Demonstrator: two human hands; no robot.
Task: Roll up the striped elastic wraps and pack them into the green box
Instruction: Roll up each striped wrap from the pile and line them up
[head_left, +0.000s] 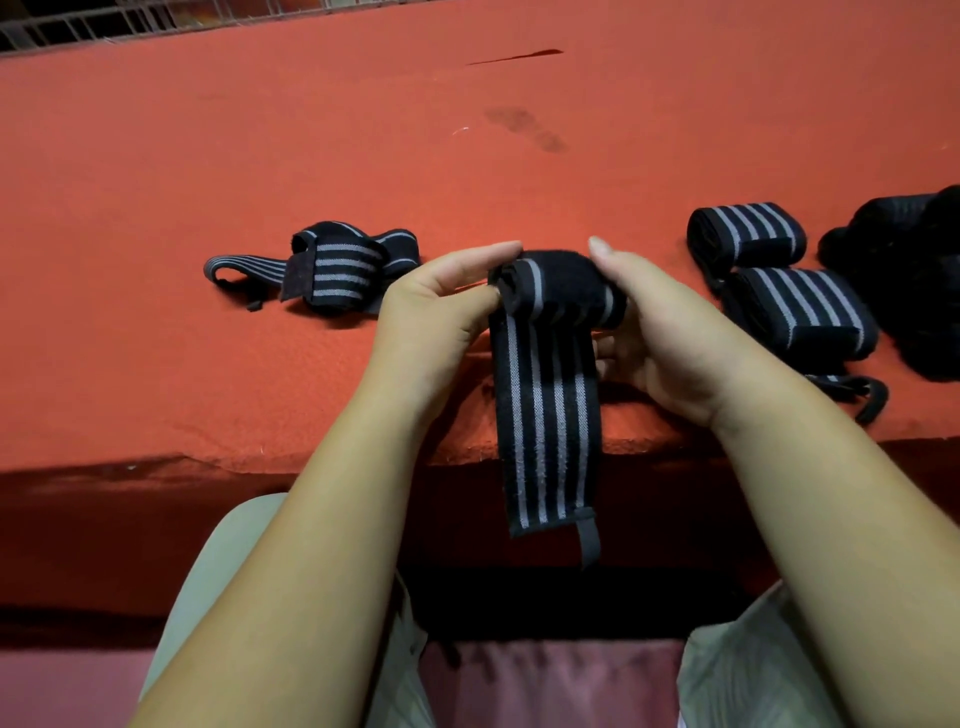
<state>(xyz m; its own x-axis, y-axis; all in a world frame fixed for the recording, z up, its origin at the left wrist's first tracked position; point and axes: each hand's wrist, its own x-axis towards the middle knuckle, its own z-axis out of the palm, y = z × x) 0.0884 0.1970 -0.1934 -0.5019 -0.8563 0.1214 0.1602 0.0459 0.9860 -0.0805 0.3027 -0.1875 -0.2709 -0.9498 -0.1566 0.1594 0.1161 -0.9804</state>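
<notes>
Head view: half-rolled striped wrap (558, 291) sits between both hands, just above the near edge of the bench (260, 156), which is covered in red cloth. Left hand (436, 306) is clamped on the roll's left end, thumb near side, fingers extended over the far side, palm facing right. Right hand (654, 332) is clamped on the right end, thumb up over the far top, fingers curled under the roll, mostly hidden. The unrolled tail (548, 436) drops straight down from the roll, past the bench edge, ending in a small grey loop (589, 543) at its lower right corner. Both forearms come in from the near side, angled inward toward the roll, wrists roughly level. Other wraps on the bench: a loosely bundled one (337, 270) to the left of the left hand, its loop end trailing left; two rolled ones to the right of the right hand, far roll (748, 236) and near roll (800, 312), just beside each other. A dark pile (909, 280) lies at the right edge, cannot tell what it is. Green box not in view.
</notes>
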